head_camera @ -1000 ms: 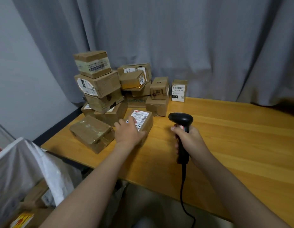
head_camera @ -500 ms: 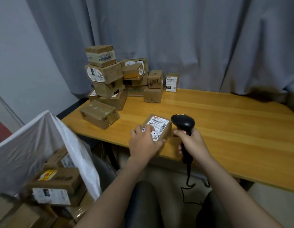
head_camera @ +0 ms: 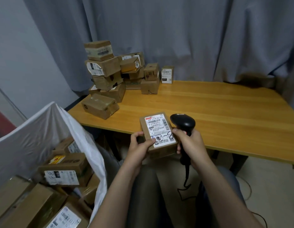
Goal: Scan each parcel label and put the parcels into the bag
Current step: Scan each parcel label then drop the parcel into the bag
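My left hand [head_camera: 139, 146] grips the near left corner of a flat cardboard parcel [head_camera: 157, 127], thumb on its white shipping label, which faces up. The parcel hangs over the near edge of the wooden table [head_camera: 217, 112]. My right hand [head_camera: 190, 145] grips the handle of a black barcode scanner [head_camera: 182, 121] right beside the parcel's right side, the scanner head above the table. A white bag [head_camera: 44, 129] stands open at the lower left with several parcels inside.
A stack of several cardboard parcels [head_camera: 110, 76] stands at the table's far left corner against a grey curtain, one parcel [head_camera: 100, 106] lying in front. The scanner's cable [head_camera: 185, 183] hangs down by my legs. A grey wall rises on the left.
My left hand has pulled the labelled parcel from beside the stack to the near table edge and now holds it by the corner. The right hand with the scanner came closer beside it. The view tilted down.
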A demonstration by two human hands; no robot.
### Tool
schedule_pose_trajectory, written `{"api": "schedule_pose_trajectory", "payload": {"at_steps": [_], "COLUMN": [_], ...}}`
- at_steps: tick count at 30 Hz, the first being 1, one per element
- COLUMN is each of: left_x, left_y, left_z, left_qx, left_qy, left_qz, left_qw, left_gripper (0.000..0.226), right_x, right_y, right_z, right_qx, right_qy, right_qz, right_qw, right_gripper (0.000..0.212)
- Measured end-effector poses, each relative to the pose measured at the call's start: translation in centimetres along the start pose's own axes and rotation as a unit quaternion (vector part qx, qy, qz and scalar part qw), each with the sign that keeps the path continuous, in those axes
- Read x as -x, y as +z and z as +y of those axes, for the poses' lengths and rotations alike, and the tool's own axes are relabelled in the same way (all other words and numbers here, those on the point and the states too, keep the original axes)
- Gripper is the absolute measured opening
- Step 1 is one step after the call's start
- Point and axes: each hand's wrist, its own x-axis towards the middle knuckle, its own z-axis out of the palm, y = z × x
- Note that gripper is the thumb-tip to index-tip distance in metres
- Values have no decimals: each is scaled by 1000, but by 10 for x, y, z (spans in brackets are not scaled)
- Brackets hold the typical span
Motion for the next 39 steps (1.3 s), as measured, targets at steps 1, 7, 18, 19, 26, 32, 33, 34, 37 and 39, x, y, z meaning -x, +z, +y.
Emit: {"api": "schedule_pose_trajectory", "payload": {"at_steps": [1, 7, 18, 19, 26, 32, 33, 34, 37, 39], "left_x": [2, 12, 3, 3, 8, 8, 8, 8, 9, 9], "left_y": [-3, -10, -59, -61, -59, -56, -56, -57, -60, -63], "left_z": [1, -3, 3, 4, 4, 2, 1, 1, 1, 2], "left_qx": [7, -5, -127, -114, -66, -67, -67, -65, -63, -61], "left_qy": [-6, 26, 99, 91, 69, 65, 63, 61, 57, 56], "left_qz": [-13, 30, 193, 198, 187, 176, 173, 171, 172, 172], "left_qw": [1000, 999, 968, 969, 978, 980, 981, 981, 981, 982], "left_gripper": [49, 52, 58, 56, 47, 43, 43, 44, 47, 48], "right_x": [4, 21, 56, 57, 59, 58, 57, 56, 48, 42], "right_y": [-1, -3, 4, 6, 8, 9, 10, 11, 12, 12], "right_z": [1, -8, -34, -35, -37, -34, -33, -32, -28, -26], "right_qx": [-1, -7, 125, 134, 140, 126, 121, 113, 93, 95], "right_qy": [-2, -17, -38, -40, -41, -40, -43, -46, -56, -55], "right_qz": [5, -3, -172, -176, -191, -188, -178, -163, -96, -70], "right_qw": [1000, 1000, 976, 974, 971, 973, 976, 979, 989, 992], "right_gripper": [9, 18, 37, 37, 38, 33, 33, 33, 24, 14]}}
